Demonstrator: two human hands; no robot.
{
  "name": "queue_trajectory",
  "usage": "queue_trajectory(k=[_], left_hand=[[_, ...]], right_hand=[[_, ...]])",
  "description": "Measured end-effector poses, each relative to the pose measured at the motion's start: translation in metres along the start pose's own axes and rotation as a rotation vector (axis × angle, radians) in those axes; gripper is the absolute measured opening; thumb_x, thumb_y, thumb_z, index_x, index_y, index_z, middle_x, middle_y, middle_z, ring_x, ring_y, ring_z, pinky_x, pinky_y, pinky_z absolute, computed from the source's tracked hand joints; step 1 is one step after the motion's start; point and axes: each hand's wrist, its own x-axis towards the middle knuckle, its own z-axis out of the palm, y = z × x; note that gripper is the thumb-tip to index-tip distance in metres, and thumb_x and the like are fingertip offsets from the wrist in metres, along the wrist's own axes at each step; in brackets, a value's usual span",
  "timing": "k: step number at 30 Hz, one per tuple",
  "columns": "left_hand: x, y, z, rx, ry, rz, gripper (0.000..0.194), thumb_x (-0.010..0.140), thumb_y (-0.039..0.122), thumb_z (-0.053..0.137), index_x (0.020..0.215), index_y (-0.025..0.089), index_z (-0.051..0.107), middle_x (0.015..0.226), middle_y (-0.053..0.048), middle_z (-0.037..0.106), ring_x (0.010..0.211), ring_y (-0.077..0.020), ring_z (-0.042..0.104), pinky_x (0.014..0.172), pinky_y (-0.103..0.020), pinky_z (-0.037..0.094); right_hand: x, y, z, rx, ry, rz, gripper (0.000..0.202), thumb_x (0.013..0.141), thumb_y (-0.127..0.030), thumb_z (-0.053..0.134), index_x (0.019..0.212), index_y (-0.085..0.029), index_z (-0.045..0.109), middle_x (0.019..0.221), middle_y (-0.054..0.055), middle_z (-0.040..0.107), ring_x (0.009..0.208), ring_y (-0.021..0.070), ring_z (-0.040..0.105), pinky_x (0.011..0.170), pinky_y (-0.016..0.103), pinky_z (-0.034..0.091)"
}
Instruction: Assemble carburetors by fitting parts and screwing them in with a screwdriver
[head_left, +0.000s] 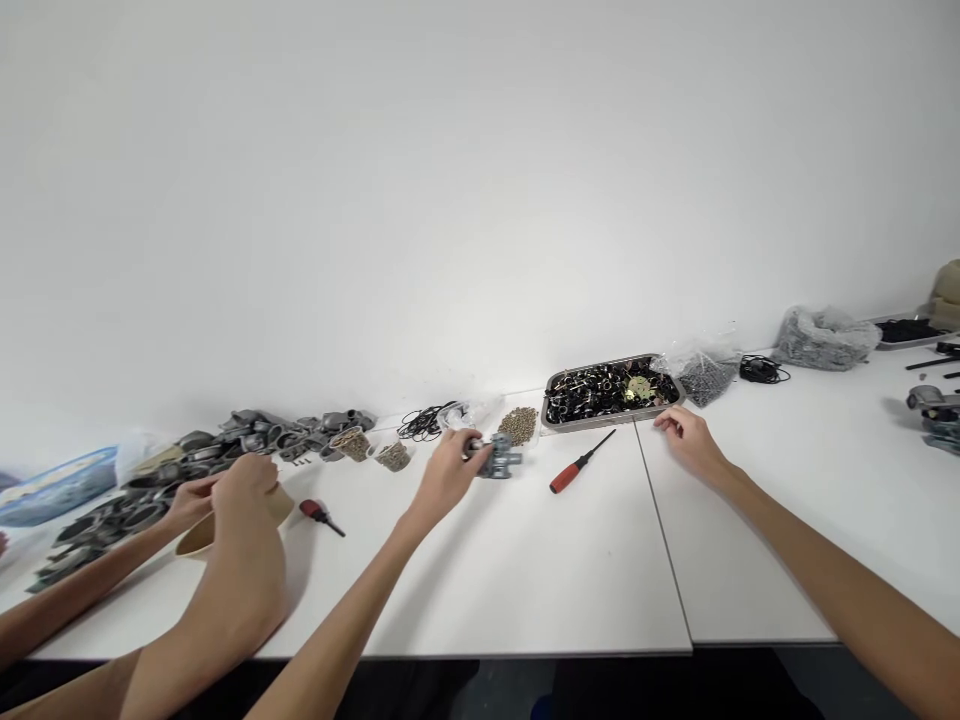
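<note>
My left hand (450,465) grips a grey plastic part (501,457) with cut-out sections, held just over the white table. A small heap of brass-coloured pieces (519,425) lies right behind that part. Close to the front right corner of a metal tray (600,420) is my right hand (688,440), low at the tabletop with its fingers curled together; whatever they may pinch is too small to see. Small black and shiny metal parts (592,392) fill the tray. Between my hands lies a red-handled screwdriver (574,472), its dark shaft pointing away to the right.
At left, a co-worker's hands (240,490) are over a tan container (196,538), near another red screwdriver (321,516) and piled grey parts (255,435). Two small cups (392,457) and black cords (421,422) stand behind. Clear bags (705,375) lie right of the tray.
</note>
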Motion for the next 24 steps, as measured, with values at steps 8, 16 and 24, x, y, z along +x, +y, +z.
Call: queue_trajectory(k=[8, 16, 24], left_hand=[[-0.044, 0.100, 0.070, -0.515, -0.437, 0.296, 0.023, 0.083, 0.035, 0.059, 0.102, 0.022, 0.060, 0.104, -0.004, 0.059, 0.084, -0.0153, 0.056, 0.078, -0.031, 0.051], [-0.043, 0.092, 0.092, -0.708, -0.634, 0.342, 0.026, 0.080, 0.036, 0.065, 0.097, 0.019, 0.055, 0.114, -0.008, 0.059, 0.088, -0.0143, 0.057, 0.083, -0.033, 0.049], [-0.011, 0.081, 0.073, -0.659, -0.676, 0.340, 0.042, 0.078, 0.039, 0.069, 0.114, 0.019, 0.062, 0.121, -0.012, 0.065, 0.101, -0.0204, 0.065, 0.087, -0.036, 0.055]], right_hand=[[0.006, 0.009, -0.004, -0.016, 0.005, 0.055, 0.027, 0.073, -0.014, 0.039, 0.080, -0.015, 0.065, 0.085, 0.007, 0.066, 0.078, 0.0177, 0.059, 0.071, 0.029, 0.044], [0.007, 0.012, 0.002, 0.005, -0.035, 0.055, 0.026, 0.072, -0.012, 0.039, 0.078, -0.016, 0.064, 0.086, 0.006, 0.066, 0.076, 0.0158, 0.058, 0.070, 0.027, 0.044], [0.007, 0.011, 0.004, 0.014, -0.059, 0.097, 0.026, 0.074, -0.010, 0.040, 0.078, -0.016, 0.065, 0.085, 0.005, 0.066, 0.074, 0.0150, 0.058, 0.069, 0.026, 0.043]])
